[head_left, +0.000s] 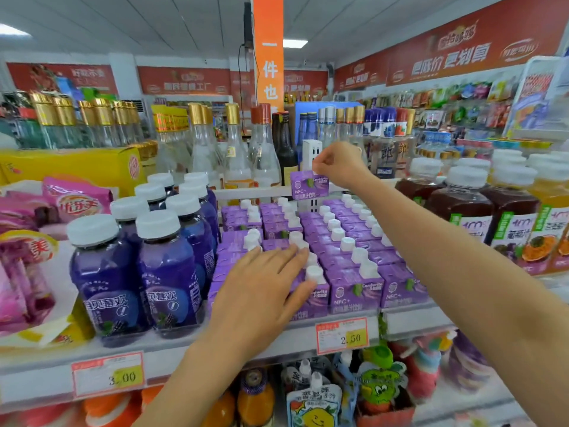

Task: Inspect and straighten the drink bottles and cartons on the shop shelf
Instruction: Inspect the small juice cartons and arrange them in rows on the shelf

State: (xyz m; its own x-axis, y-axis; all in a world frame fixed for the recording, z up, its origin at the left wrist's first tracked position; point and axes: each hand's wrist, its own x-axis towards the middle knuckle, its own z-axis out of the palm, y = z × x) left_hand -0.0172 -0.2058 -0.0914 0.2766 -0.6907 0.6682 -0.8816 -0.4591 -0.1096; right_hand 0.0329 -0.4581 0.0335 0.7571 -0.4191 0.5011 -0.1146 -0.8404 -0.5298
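- Above the back of the purple rows, one raised carton (309, 184) is pinched by its top edge in the right hand (337, 163), with the fingers curled on it, clear of the cartons below.
- At the front, the left hand (264, 285) is laid flat with fingers straight on the tops of the purple cartons (354, 257); nothing is gripped by it.
- By judgement, the raised carton should be lowered upright into the back row, label forward, while the front rows are steadied.
- Whether a gap lies open beneath it cannot be told.
- Neighbouring caps could be caught if the carton is lowered askew.
- The cartons are stood on a white shelf (184, 349) bearing a price tag (341, 334), between blue bottles (166, 272) and dark juice bottles (462, 208).
- Glass bottles (234, 149) are ranged behind, and red banners (462, 53) are hung along the walls.
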